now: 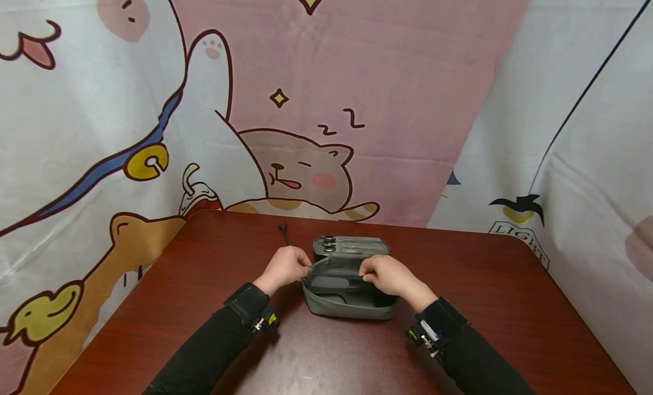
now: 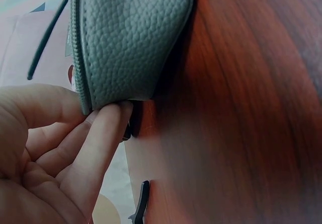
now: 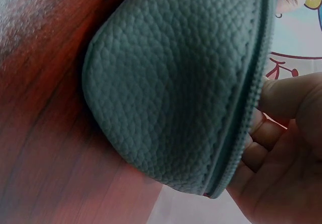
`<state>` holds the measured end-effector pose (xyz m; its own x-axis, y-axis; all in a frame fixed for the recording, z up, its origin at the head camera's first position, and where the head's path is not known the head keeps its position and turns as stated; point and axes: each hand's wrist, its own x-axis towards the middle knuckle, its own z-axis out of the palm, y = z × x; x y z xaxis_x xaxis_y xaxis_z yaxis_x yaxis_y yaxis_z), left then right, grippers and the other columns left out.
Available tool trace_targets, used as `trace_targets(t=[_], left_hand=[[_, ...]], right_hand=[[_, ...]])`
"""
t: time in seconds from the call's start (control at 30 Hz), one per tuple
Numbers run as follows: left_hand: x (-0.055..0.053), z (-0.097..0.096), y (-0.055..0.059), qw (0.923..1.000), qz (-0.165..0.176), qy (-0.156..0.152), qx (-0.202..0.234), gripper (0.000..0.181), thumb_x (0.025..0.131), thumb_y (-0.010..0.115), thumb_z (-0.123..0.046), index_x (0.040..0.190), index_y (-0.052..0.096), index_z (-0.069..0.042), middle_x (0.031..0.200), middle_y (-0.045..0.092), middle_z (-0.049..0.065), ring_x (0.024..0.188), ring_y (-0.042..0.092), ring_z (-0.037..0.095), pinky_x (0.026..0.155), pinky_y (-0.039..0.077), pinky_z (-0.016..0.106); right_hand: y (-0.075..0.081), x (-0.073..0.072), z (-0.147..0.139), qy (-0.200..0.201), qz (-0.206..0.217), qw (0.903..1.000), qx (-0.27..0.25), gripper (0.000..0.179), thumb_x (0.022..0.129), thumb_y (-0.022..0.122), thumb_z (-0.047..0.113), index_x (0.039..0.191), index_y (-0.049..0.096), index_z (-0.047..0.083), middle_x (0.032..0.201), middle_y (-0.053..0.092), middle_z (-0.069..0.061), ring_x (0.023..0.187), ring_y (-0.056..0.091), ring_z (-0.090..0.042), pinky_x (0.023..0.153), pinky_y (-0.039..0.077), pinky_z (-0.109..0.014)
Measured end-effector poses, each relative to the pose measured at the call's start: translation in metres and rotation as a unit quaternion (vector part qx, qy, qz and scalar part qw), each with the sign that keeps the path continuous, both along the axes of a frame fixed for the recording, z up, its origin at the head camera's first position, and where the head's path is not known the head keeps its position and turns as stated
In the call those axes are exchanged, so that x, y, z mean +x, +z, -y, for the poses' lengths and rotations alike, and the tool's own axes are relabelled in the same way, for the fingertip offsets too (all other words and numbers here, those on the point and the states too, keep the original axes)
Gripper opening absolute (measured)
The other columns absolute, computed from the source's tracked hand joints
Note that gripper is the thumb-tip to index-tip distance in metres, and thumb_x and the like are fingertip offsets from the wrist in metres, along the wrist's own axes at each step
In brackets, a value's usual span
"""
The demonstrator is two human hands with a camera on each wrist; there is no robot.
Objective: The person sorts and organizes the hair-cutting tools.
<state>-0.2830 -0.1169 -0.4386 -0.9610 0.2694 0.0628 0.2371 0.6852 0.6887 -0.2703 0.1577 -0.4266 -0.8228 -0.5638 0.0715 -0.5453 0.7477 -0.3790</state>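
Observation:
A grey-green, pebbled zippered case (image 1: 352, 310) lies open on the table, its lid (image 1: 357, 245) folded toward the back. My left hand (image 1: 287, 266) pinches the case's left end, thumb and finger right at the end of the zipper (image 2: 78, 58). Over the opening, my right hand (image 1: 390, 276) has its fingers curled at the inner divider near the right side; the fingertips are hidden behind the case wall in the right wrist view. Beyond the zipper edge there, the right thumb (image 3: 284, 98) shows. A thin dark strap (image 2: 48, 38) hangs from the zipper side.
Shiny round metal pieces (image 1: 330, 243) sit in the lid's see-through pocket. A small black cable-like item (image 1: 283, 232) lies on the reddish-brown table (image 1: 484, 304), behind my left hand. Printed cloth (image 1: 398, 100) hangs along the table's back edge and sides.

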Motion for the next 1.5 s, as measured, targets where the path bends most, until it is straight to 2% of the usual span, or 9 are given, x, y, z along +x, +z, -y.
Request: trace_targets(t=[0.4,0.63,0.87,1.17,1.5], left_hand=[[0.002,0.0,0.001,1.0,-0.007,-0.002,-0.003,0.006,0.085,0.075,-0.004,0.08,0.077,-0.005,0.075,0.068,-0.002,0.055,0.061,0.01,0.051,0.047,0.026],[0.003,-0.001,0.0,0.9996,-0.023,-0.003,-0.014,0.006,0.084,0.076,-0.004,0.079,0.077,-0.006,0.075,0.068,-0.002,0.056,0.059,0.009,0.051,0.047,0.026],[0.003,-0.001,-0.002,0.9982,-0.052,-0.008,-0.031,0.007,0.084,0.076,-0.004,0.078,0.077,-0.007,0.073,0.067,-0.004,0.057,0.056,0.007,0.053,0.045,0.026],[0.003,-0.002,-0.003,0.9984,-0.049,-0.005,-0.028,0.006,0.084,0.076,-0.004,0.078,0.077,-0.007,0.07,0.066,-0.004,0.055,0.055,0.008,0.051,0.044,0.026],[0.004,-0.002,-0.004,0.998,-0.056,-0.005,-0.03,0.006,0.084,0.076,-0.005,0.078,0.077,-0.007,0.072,0.067,-0.005,0.059,0.054,0.008,0.054,0.045,0.026]], right_hand=[[-0.004,0.001,0.007,-0.04,0.018,0.9984,0.035,0.008,0.092,0.068,0.006,0.092,0.071,0.013,0.088,0.066,0.004,0.08,0.062,-0.015,0.075,0.053,-0.039],[-0.006,0.003,0.012,-0.057,0.019,0.9964,0.059,0.009,0.092,0.069,0.007,0.091,0.071,0.015,0.086,0.065,0.005,0.078,0.062,-0.015,0.074,0.053,-0.039],[-0.007,0.005,0.016,-0.063,0.004,0.9954,0.072,0.009,0.091,0.07,0.007,0.088,0.071,0.015,0.083,0.065,0.006,0.079,0.063,-0.017,0.074,0.054,-0.039],[-0.01,0.004,0.018,-0.07,-0.008,0.9938,0.086,0.008,0.09,0.071,0.007,0.09,0.072,0.014,0.086,0.066,0.003,0.083,0.065,-0.019,0.074,0.055,-0.04],[-0.013,0.003,0.019,-0.073,-0.007,0.9931,0.091,0.008,0.09,0.071,0.006,0.091,0.073,0.014,0.088,0.067,0.001,0.086,0.065,-0.021,0.075,0.055,-0.04]])
